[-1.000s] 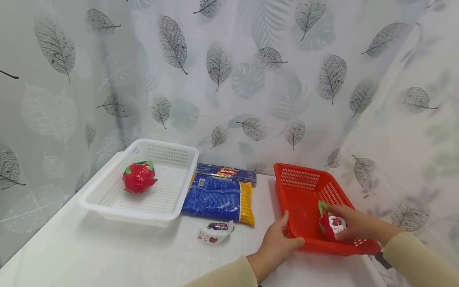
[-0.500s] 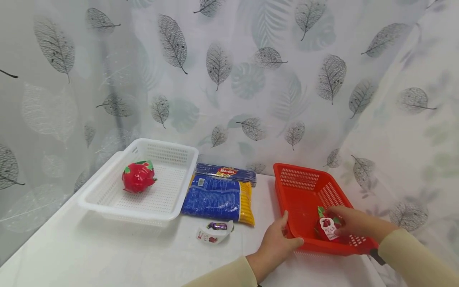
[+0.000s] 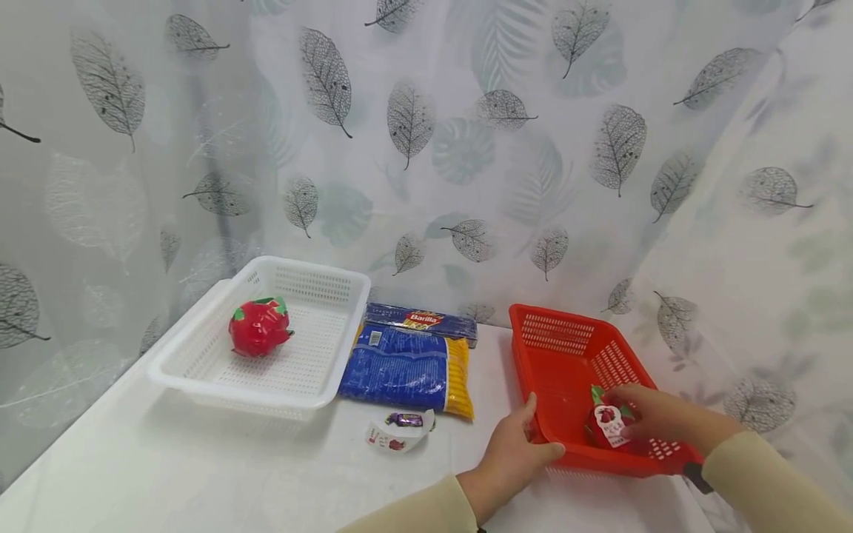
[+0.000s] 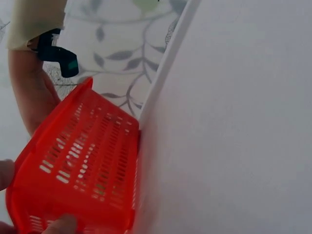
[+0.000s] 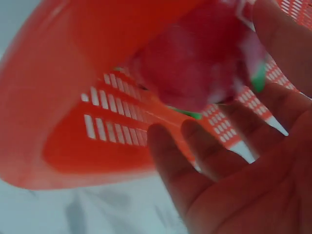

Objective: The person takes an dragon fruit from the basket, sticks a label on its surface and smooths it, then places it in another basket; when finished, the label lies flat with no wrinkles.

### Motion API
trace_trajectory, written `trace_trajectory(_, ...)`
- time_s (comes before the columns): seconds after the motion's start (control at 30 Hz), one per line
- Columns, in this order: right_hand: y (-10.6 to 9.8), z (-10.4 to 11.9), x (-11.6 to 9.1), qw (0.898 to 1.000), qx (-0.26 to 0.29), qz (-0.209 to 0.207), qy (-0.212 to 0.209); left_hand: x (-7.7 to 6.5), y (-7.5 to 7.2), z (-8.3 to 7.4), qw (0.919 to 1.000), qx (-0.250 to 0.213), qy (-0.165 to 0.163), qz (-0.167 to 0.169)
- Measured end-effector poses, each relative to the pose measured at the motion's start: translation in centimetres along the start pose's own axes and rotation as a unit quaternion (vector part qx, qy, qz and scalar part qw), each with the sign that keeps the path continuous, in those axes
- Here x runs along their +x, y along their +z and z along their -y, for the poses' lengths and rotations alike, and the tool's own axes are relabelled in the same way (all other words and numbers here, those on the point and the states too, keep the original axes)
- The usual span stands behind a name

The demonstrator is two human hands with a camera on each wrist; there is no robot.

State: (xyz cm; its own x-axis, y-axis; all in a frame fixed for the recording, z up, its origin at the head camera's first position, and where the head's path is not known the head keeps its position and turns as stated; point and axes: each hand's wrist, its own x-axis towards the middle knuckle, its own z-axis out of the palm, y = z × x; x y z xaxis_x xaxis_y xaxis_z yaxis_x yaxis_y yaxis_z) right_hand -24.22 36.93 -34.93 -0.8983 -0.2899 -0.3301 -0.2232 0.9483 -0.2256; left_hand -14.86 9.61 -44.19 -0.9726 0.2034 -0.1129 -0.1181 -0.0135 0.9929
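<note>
In the right part of the head view, a red perforated plastic basket (image 3: 560,370) stands on the white table. My left hand (image 3: 503,459) holds its near left corner, with thumb (image 4: 63,224) and a finger against the wall and rim. Inside, near the front right, lies a shiny red dragon fruit (image 5: 195,58) with green tips and a white label (image 3: 609,428). My right hand (image 3: 656,418) reaches over the basket's right side and has the fruit between thumb and fingers. Much of the fruit is hidden under that hand.
A white perforated basket (image 3: 306,333) at left holds another red dragon fruit (image 3: 258,328). Between the baskets lie a blue and yellow pasta bag (image 3: 400,366), a Barilla spaghetti box (image 3: 426,320), and a purple wrapped candy (image 3: 405,420) on a paper strip (image 3: 393,440). A leaf-patterned curtain hangs behind.
The dragon fruit under my right hand has turned, its label now further left and facing forward. My left hand has stayed at the basket's corner.
</note>
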Motion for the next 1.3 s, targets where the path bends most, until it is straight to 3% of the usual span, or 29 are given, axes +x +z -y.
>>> trace_trajectory(0.13, -0.8, 0.7, -0.7, 0.998, -0.052, -0.027, -0.038, 0.0, -1.3, -0.7, 0.9967, 0.073, -0.007, 0.036)
trace_trajectory(0.27, -1.3, 2.7, -2.1, 0.993, -0.076, -0.072, -0.059, -1.6, -4.6, -2.3, 0.9820, 0.161, 0.017, 0.097)
trace_trajectory(0.4, -1.2, 5.9, -4.2, 0.981, -0.088, -0.148, -0.091, -5.0, -9.5, -5.1, 0.9628, 0.227, 0.098, 0.109)
trace_trajectory(0.47, -0.8, 7.8, -5.5, 0.971, -0.088, -0.191, -0.116, -6.8, -12.2, -6.5, 0.9504, 0.260, 0.150, 0.081)
trace_trajectory(0.6, 0.9, 12.1, -7.9, 0.955, -0.059, -0.254, -0.143, -10.1, -18.3, -8.1, 0.9152, 0.328, 0.232, -0.031)
trace_trajectory(0.77, 3.6, 17.0, -9.0, 0.956, 0.031, -0.259, -0.132, -13.6, -25.8, -7.6, 0.8772, 0.350, 0.263, -0.198)
trace_trajectory(0.9, 5.7, 20.7, -8.3, 0.964, 0.129, -0.210, -0.098, -15.5, -30.2, -6.5, 0.8614, 0.351, 0.244, -0.275)
trace_trajectory(1.07, 8.6, 24.3, -6.4, 0.953, 0.231, -0.150, -0.122, -16.6, -33.9, -5.3, 0.8386, 0.399, 0.202, -0.311)
trace_trajectory(1.13, 9.5, 25.4, -5.8, 0.951, 0.250, -0.115, -0.142, -16.8, -35.1, -4.8, 0.8200, 0.425, 0.194, -0.331)
trace_trajectory(1.23, 10.7, 26.7, -4.9, 0.947, 0.265, -0.067, -0.167, -16.9, -37.3, -4.0, 0.7788, 0.466, 0.178, -0.380)
trace_trajectory(1.27, 11.0, 27.1, -4.7, 0.946, 0.270, -0.054, -0.172, -16.9, -38.0, -3.7, 0.7690, 0.475, 0.162, -0.395)
trace_trajectory(1.3, 11.3, 27.4, -4.4, 0.946, 0.271, -0.045, -0.174, -16.9, -38.8, -3.4, 0.7656, 0.480, 0.137, -0.406)
